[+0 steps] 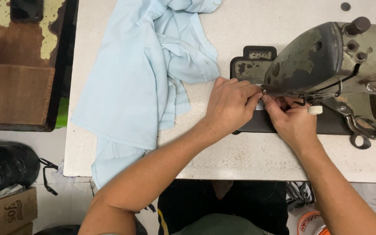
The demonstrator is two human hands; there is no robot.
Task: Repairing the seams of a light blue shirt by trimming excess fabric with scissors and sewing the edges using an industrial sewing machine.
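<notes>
Left hand (pixel 230 104) and right hand (pixel 290 119) meeting right of centre under the sewing machine (pixel 327 65) head, fingers pinched together. What they pinch too small to tell; needle hidden. Light-blue garment (pixel 140 78) heaped upper left on the table (pixel 249 156), top cut off.

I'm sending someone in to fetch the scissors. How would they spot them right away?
Start at the worn grey-green sewing machine on the white worktable. Just to the right of the person's right hand, on the machine's dark base near the table's front edge, lie dark metal scissors. Their two ring handles, pointing toward the person, set them apart from the machine's fixed parts.
</notes>
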